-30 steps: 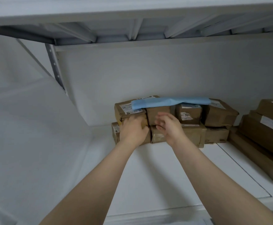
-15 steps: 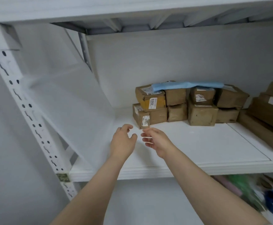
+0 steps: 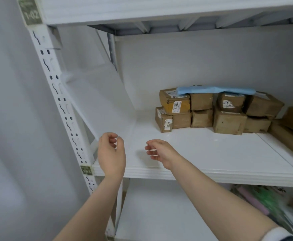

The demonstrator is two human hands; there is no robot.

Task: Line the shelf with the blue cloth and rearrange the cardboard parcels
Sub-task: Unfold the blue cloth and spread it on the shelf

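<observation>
Head view: the folded light-blue cloth (image 3: 215,89) lies across the stacked brown cardboard parcels (image 3: 227,119), centre right, at the back of the white shelf board (image 3: 211,153). The left hand (image 3: 111,152) and right hand (image 3: 161,152) hover at lower centre, loosely curled and holding nothing. Tugging the cloth could topple the upper parcels, which seem unevenly seated.

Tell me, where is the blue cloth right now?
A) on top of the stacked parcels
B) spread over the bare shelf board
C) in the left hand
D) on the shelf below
A: the blue cloth lies draped across the top row of the cardboard parcels.
</observation>
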